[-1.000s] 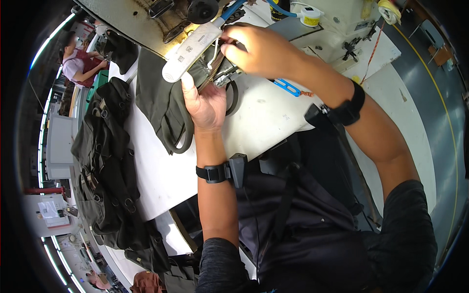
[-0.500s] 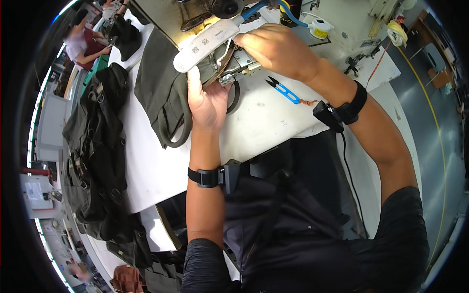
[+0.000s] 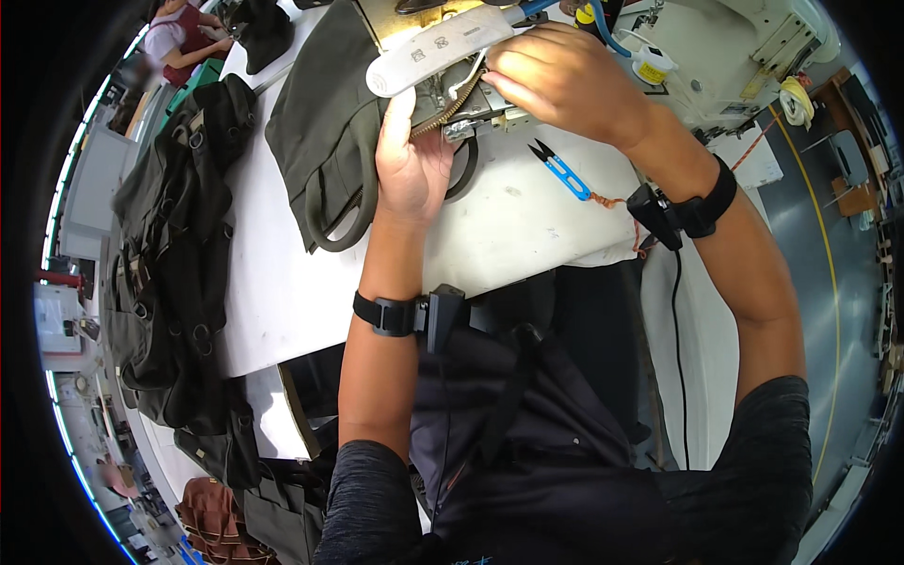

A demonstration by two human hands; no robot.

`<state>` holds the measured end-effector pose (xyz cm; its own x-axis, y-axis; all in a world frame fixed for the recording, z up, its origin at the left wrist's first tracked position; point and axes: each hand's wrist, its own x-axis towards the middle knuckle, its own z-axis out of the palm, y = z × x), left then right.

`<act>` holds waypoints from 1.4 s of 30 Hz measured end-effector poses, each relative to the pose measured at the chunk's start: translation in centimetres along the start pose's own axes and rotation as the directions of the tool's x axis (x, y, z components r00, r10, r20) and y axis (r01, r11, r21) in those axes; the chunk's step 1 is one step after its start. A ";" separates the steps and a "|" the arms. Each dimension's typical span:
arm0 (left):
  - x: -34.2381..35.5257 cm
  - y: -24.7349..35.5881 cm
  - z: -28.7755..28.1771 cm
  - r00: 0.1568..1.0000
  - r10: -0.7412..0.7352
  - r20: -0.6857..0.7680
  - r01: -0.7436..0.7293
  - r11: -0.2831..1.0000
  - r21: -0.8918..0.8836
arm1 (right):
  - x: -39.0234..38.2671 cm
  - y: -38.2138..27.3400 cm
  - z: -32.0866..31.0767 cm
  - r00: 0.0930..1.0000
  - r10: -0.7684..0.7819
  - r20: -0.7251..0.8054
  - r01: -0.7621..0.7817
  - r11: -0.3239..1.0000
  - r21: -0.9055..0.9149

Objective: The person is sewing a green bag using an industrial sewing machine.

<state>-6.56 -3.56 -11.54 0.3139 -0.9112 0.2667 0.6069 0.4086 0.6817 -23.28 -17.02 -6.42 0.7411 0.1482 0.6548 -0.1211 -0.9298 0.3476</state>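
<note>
Close to the sewing machine's work area lies a dark olive fabric bag (image 3: 315,113) with rounded handles. A brass-toothed zipper (image 3: 450,111) curves along its edge beside the metal plate. My left hand (image 3: 411,174) grips the bag's edge, thumb upright and the other fingers partly hidden by fabric. At the zipper's far end, my right hand (image 3: 570,85) is closed in a pinch on it; the fingertips partly hide the grip. A white elongated housing (image 3: 438,49) with a blue tube hangs over the work and covers the needle area.
Blue thread snips (image 3: 563,174) lie on the white table (image 3: 527,221) right of my left hand. The sewing machine body (image 3: 734,61) stands far right, with a small white bottle (image 3: 652,66). Dark bags (image 3: 179,254) are piled at left. A person (image 3: 184,38) works at far left.
The view has shifted, so the table and bags sit higher in it. Both hands keep hold of the bag and zipper, with little visible movement relative to the machine.
</note>
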 end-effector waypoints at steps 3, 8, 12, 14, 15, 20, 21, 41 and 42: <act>-0.7 0.2 0.9 1.000 -0.020 -0.008 0.020 0.999 -0.050 | -0.2 0.2 0.4 0.988 -0.051 -0.148 0.055 0.998 0.021; -1.1 0.0 1.8 0.965 -0.010 -0.260 0.042 0.992 0.117 | -0.5 0.2 0.8 0.974 -0.086 -0.212 0.100 0.993 0.057; -0.7 -0.2 1.3 0.982 -0.008 -0.187 0.013 1.000 0.024 | -0.7 -0.6 0.2 0.985 0.082 -0.150 -0.049 0.976 0.214; -0.6 -0.4 0.8 0.985 0.006 -0.174 -0.003 1.000 0.018 | -0.7 -1.3 -0.3 0.980 0.193 -0.047 -0.170 0.937 0.304; -0.6 -0.6 0.5 0.991 0.035 -0.127 -0.035 0.999 0.003 | -0.7 -1.6 -0.4 0.943 0.331 0.023 -0.302 0.828 0.472; -0.2 -1.0 -1.2 0.993 0.005 -0.118 -0.022 0.990 -0.143 | -0.6 -2.4 -1.0 0.901 0.416 0.121 -0.393 0.667 0.633; -0.1 -1.0 -1.5 0.996 -0.009 -0.087 -0.005 0.986 -0.168 | -0.5 -2.5 -1.1 0.891 0.426 0.157 -0.423 0.655 0.626; -0.9 -1.2 -1.9 0.990 -0.045 -0.134 0.039 0.998 -0.046 | 3.5 -2.7 4.0 0.693 0.683 0.228 -0.686 0.529 0.499; -1.6 -1.0 -1.3 0.984 -0.054 -0.168 0.057 0.998 0.017 | 3.4 -2.8 3.9 0.665 0.708 0.240 -0.712 0.501 0.493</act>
<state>-6.72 -2.43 -13.49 0.3993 -0.9100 0.1114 0.6118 0.3549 0.7069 -17.85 -15.21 -7.80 0.5653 -0.6404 0.5199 -0.2628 -0.7373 -0.6224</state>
